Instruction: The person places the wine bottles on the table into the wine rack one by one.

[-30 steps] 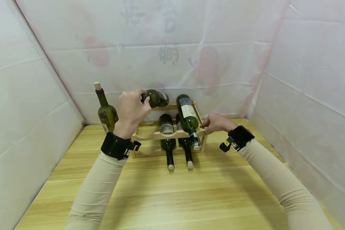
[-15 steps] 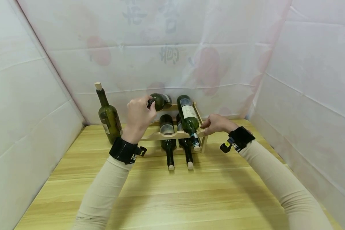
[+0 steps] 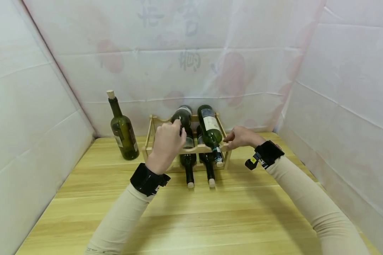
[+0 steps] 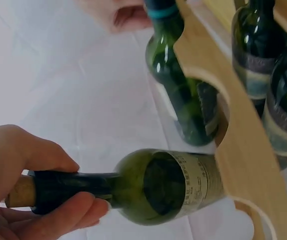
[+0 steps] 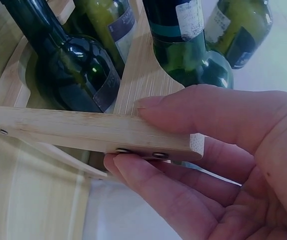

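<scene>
My left hand [image 3: 168, 143] grips a corked green wine bottle [image 3: 182, 115] by its neck. In the left wrist view, thumb and fingers wrap the dark neck [image 4: 76, 187], with the cork [image 4: 21, 192] near the palm. The bottle lies tilted over the upper tier of a wooden wine rack [image 3: 198, 149], base toward the back, left of another wine bottle [image 3: 209, 122] resting there neck forward. My right hand [image 3: 240, 137] holds the rack's front right corner; in the right wrist view the thumb lies on top of the wooden end [image 5: 168, 132], fingers beneath.
Two corked bottles, a left one [image 3: 188, 164] and a right one [image 3: 207, 163], lie in the lower tier, necks sticking out in front. An upright corked bottle [image 3: 123, 136] stands left of the rack on the wooden table [image 3: 198, 219]. White sheeting [image 3: 166, 71] encloses the back and sides.
My left hand has moved right and down toward the front rail, swinging the bottle from sideways to pointing front to back. My right hand keeps its grip on the rack corner.
</scene>
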`<state>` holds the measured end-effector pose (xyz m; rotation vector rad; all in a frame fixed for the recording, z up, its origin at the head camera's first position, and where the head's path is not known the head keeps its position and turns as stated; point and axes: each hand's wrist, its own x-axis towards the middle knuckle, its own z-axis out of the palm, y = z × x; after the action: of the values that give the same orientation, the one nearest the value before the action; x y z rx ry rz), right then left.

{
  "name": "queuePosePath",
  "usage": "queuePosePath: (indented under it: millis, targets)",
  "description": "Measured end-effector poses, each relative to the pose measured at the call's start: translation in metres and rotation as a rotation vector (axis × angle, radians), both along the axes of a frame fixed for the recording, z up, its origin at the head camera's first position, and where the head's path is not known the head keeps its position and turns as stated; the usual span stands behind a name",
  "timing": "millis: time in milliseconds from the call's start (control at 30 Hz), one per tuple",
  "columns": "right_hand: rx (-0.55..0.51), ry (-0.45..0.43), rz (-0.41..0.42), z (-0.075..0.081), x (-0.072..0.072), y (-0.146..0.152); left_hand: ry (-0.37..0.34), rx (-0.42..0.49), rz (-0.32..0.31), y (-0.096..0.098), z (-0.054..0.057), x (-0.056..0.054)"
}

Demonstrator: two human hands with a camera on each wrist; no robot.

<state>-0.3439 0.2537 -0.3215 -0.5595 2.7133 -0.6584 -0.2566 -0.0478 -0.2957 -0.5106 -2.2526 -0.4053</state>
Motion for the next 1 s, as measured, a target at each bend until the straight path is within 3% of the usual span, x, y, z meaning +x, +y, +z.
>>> queuePosePath:
  millis: [133, 300, 500, 733, 1000]
  targets:
    - [0.008, 0.006, -0.004, -0.001, -0.001, 0.001, -0.03, -0.064, 0.024, 0.007, -0.01, 0.005]
    - [0.012, 0.008, 0.002, 0.0, 0.0, -0.002, -0.08, -0.072, 0.032, 0.01, -0.024, 0.009]
    - [0.008, 0.014, 0.003, 0.0, 0.002, -0.003, -0.103, -0.084, 0.036, 0.015, -0.032, 0.011]
    - [0.005, 0.015, 0.011, -0.002, 0.001, -0.002, -0.191, -0.086, 0.04, 0.023, -0.045, 0.013]
    - [0.0, 0.003, 0.011, 0.001, 0.001, -0.002, -0.219, -0.115, 0.027, 0.033, -0.06, 0.017]
